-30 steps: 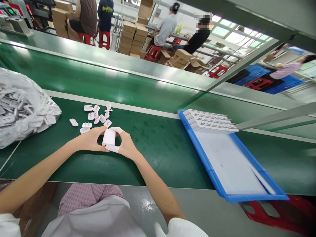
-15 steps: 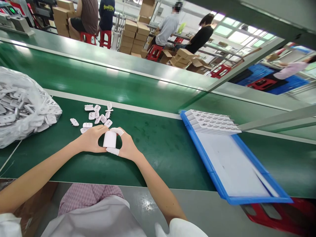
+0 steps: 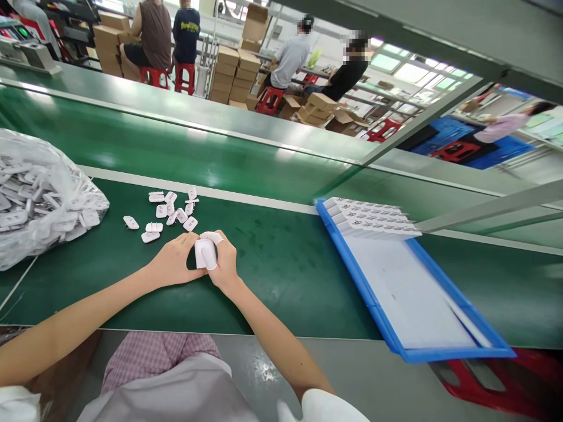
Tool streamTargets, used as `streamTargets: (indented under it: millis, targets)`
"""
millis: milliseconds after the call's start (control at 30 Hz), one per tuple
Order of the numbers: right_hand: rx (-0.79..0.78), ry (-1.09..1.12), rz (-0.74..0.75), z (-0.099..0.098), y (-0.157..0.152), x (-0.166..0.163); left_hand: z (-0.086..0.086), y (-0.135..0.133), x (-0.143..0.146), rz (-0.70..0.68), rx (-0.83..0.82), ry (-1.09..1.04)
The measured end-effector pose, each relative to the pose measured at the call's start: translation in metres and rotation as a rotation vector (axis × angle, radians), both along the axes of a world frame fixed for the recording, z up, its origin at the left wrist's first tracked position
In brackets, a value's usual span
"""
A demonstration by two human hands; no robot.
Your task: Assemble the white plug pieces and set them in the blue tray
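A small white charger body (image 3: 204, 253) is held between both hands over the green belt (image 3: 281, 264). My left hand (image 3: 173, 261) closes on its left side. My right hand (image 3: 224, 261), with white finger cots on thumb and forefinger, pinches it from the right. Just beyond the hands lie several loose white plug caps (image 3: 169, 212). To the right, a blue tray (image 3: 387, 334) holds rows of finished white chargers (image 3: 373, 218) at its far end.
A clear plastic bag (image 3: 39, 196) full of white parts sits at the left. Beyond a metal rail runs a second green conveyor (image 3: 176, 146). People sit on red stools among stacked cardboard boxes (image 3: 235, 73) in the background.
Both hands have drawn closer together around the charger body, which now shows less between the fingers. The view has shifted slightly.
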State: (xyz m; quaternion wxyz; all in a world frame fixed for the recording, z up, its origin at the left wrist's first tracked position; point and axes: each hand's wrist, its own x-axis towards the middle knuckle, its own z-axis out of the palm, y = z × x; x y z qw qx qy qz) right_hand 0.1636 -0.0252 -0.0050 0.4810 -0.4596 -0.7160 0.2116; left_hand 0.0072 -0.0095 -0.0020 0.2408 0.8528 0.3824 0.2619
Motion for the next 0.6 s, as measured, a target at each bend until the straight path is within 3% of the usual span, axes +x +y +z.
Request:
streamTargets:
  millis: [333, 600]
  targets:
    - [0.191, -0.089, -0.029, -0.0004, 0.0039, 0.0009, 0.0023, -0.0053, 0.0025, 0.010, -0.102, -0.025]
    - [0.199, -0.087, -0.010, 0.0006, 0.0043, 0.0025, 0.0063, -0.0073, 0.0035, 0.010, -0.108, -0.006]
